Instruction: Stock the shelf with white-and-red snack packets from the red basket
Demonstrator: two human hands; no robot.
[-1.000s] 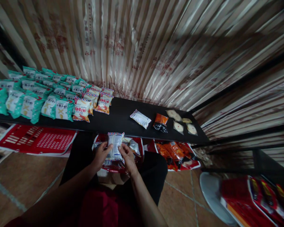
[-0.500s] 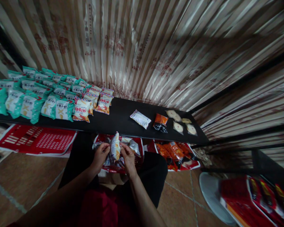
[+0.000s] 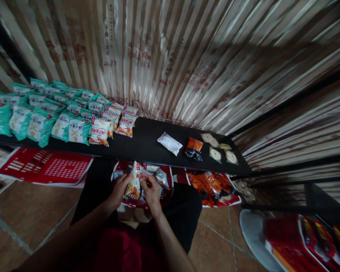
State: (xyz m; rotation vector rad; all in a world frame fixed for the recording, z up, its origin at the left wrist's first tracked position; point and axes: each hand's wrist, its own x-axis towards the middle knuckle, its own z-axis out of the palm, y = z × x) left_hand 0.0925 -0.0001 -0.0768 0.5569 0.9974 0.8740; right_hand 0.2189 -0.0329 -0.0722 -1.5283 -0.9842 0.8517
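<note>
Gripped by the left hand [image 3: 120, 189] and right hand [image 3: 151, 189], a snack packet [image 3: 134, 183] was turned printed front into view, matching the orange-and-white packets [image 3: 110, 119] at eleven o'clock.

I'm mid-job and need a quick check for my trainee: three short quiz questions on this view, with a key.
1. Multiple choice: what is held between the left hand and the right hand?
A) a teal packet
B) a packet with red lettering
C) a round pale item

2. True or false: on the black table, the teal packets sit left of the orange-and-black packet.

3. Fill in the colour: the red basket just outside the right knee holds mainly ____ packets.

Key: 1. B; 2. True; 3. orange
</note>
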